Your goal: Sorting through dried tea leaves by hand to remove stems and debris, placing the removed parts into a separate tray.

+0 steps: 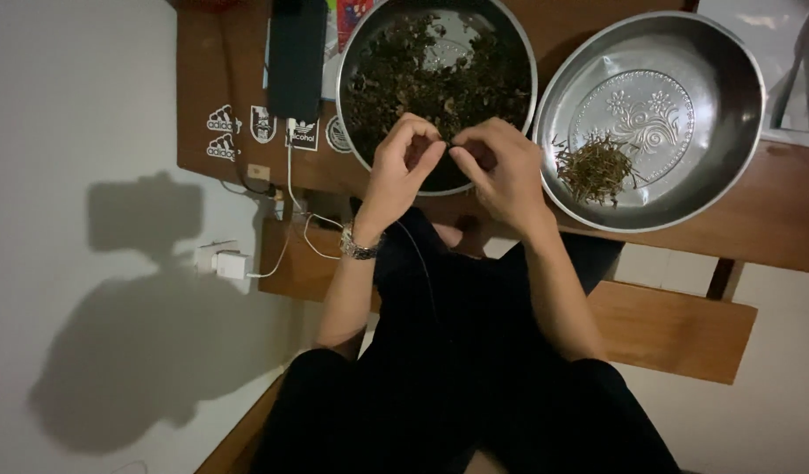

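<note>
— Left hand?
— Curled over the near rim of the left steel bowl, thumb and forefinger pinched together. Something small and dark possibly nipped between the fingertips; too small to tell what, or whether anything at all. Wristwatch on that wrist.

— And the right hand?
— Close beside it, fingertips meeting those of the left hand above the bowl's near edge. Fingers bent inward, nearly closed. Same doubt there: impossible to say whether holding a sprig or nothing.

— Contents of that bowl?
— Heaped with dark leafy herbs, covering most of the bottom, only a patch of bare metal showing near the far side.

— To the right?
— A second steel bowl, wider, just beside the first, with a flower pattern pressed into its base. Mostly bare, apart from a small pile of thin stems lying at its near left side, close to the right hand.

— Underneath?
— Both bowls resting on a wooden table. Dark phone lying left of the herb bowl, white cable hanging off the table edge down to a white charger on the wall. Stickers along the table's near left edge. Lap in black clothing below the hands.
</note>
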